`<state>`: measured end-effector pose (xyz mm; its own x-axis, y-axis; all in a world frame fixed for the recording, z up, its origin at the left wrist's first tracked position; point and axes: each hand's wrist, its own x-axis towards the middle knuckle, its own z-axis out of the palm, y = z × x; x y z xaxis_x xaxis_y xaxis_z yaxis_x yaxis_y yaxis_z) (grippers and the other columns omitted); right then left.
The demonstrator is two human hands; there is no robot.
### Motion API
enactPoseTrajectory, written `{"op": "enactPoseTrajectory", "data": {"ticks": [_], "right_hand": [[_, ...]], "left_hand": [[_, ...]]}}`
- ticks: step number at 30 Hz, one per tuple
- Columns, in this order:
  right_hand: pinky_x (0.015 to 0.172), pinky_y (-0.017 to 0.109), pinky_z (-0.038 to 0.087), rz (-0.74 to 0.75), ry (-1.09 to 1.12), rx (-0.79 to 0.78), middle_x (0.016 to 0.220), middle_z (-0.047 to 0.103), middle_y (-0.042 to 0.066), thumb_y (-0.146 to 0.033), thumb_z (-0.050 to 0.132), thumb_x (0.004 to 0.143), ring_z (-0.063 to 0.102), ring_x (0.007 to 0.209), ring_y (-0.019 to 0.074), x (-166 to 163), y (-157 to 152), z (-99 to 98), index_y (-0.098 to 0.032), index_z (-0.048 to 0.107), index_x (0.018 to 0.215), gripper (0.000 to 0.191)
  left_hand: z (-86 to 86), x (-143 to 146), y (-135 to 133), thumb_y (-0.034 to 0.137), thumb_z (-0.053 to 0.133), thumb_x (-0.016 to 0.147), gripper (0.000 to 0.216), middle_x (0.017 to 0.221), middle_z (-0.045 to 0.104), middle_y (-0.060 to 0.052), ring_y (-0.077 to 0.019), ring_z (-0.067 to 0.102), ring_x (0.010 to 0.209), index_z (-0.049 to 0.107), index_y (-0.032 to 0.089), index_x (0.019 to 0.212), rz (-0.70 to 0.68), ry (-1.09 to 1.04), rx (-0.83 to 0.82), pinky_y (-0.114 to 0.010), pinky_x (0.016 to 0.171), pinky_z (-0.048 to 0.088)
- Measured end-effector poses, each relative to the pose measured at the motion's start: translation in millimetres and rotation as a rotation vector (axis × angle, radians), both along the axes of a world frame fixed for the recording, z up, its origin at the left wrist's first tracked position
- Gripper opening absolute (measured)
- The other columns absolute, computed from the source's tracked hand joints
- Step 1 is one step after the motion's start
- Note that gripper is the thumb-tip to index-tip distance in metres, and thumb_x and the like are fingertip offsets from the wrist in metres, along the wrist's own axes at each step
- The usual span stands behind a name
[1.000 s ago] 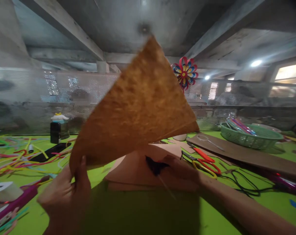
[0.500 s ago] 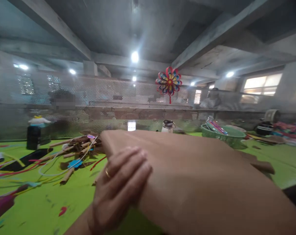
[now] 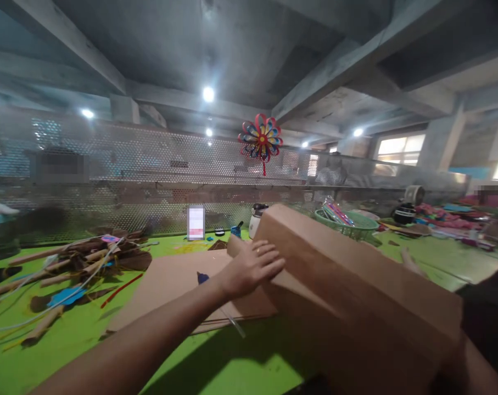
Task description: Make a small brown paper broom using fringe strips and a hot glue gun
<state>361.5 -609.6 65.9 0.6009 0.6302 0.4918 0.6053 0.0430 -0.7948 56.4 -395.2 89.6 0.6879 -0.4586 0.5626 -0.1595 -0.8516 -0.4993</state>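
I saw the bent brown sheet at four o'clock, tilted above the green table. At six o'clock the left hand touched its left end; whether it pinched, I could not tell. The right hand, farther out, was too dark to judge its grip.

One large bent brown sheet fills the lower right; one green basket right of centre; one lit screen near centre; one multicoloured flower upper centre. Brown rolls, left, are too tangled to count.
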Motion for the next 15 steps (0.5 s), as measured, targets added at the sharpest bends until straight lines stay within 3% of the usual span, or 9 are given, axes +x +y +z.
{"op": "enactPoseTrajectory", "data": {"ticks": [2,3,5,7,11,13,15], "right_hand": [[0.067,0.042,0.047,0.061,0.141,0.003,0.097,0.070,0.022,-0.056,-0.017,0.082,0.068,0.085,0.0296,16.3,3.2,5.9,-0.023,0.060,0.121,0.093],[0.067,0.043,0.046,0.079,0.225,0.013,0.098,0.069,0.022,-0.056,-0.019,0.082,0.068,0.085,0.0301,24.3,5.2,9.8,-0.022,0.058,0.125,0.094],[0.069,0.043,0.045,0.097,0.408,0.048,0.100,0.068,0.024,-0.058,-0.008,0.086,0.068,0.086,0.0309,40.0,8.3,17.9,-0.018,0.059,0.123,0.087],[0.071,0.042,0.046,0.094,0.544,0.080,0.102,0.067,0.024,-0.057,0.010,0.090,0.067,0.088,0.0306,54.3,8.9,24.8,-0.016,0.067,0.111,0.073],[0.069,0.041,0.049,0.086,0.515,-0.003,0.101,0.068,0.023,-0.039,0.043,0.088,0.068,0.081,0.0288,78.6,6.6,28.9,-0.017,0.071,0.096,0.037],[0.065,0.041,0.051,0.062,0.455,-0.055,0.097,0.069,0.020,-0.023,0.054,0.082,0.069,0.076,0.0280,90.4,10.1,26.5,-0.017,0.068,0.102,0.025],[0.062,0.038,0.052,-0.006,0.372,-0.065,0.091,0.070,0.017,-0.012,0.055,0.080,0.069,0.073,0.0256,103.7,19.6,22.6,-0.016,0.065,0.106,0.029]], "left_hand": [[7.7,47.3,17.4,0.016,0.036,0.093,0.029,0.108,0.065,-0.012,-0.0211,0.056,0.106,0.058,0.014,0.111,0.137,0.083,0.028,-0.040,0.096,0.041],[12.1,70.5,24.4,0.016,0.038,0.092,0.027,0.102,0.066,-0.011,-0.0199,0.058,0.100,0.059,0.015,0.108,0.160,0.105,0.027,-0.038,0.093,0.043],[21.8,113.4,35.8,0.012,0.038,0.091,0.027,0.090,0.067,-0.010,-0.0183,0.060,0.088,0.061,0.015,0.104,0.187,0.122,0.015,-0.036,0.087,0.044],[32.5,149.7,44.4,0.011,0.040,0.089,0.026,0.091,0.065,-0.011,-0.0191,0.059,0.086,0.062,0.014,0.101,0.220,0.126,-0.008,-0.035,0.082,0.043],[52.7,205.5,53.3,0.015,0.045,0.087,0.021,0.095,0.065,-0.010,-0.0217,0.057,0.095,0.066,0.017,0.088,0.274,0.124,-0.078,-0.040,0.088,0.039],[58.1,227.1,52.5,0.013,0.042,0.088,0.026,0.110,0.062,-0.013,-0.0266,0.051,0.110,0.065,0.017,0.098,0.321,0.070,-0.148,-0.048,0.096,0.032],[57.2,243.7,48.5,0.010,0.037,0.088,0.038,0.134,0.047,-0.018,-0.0326,0.037,0.126,0.056,0.016,0.120,0.378,-0.005,-0.240,-0.058,0.099,0.024]]}}
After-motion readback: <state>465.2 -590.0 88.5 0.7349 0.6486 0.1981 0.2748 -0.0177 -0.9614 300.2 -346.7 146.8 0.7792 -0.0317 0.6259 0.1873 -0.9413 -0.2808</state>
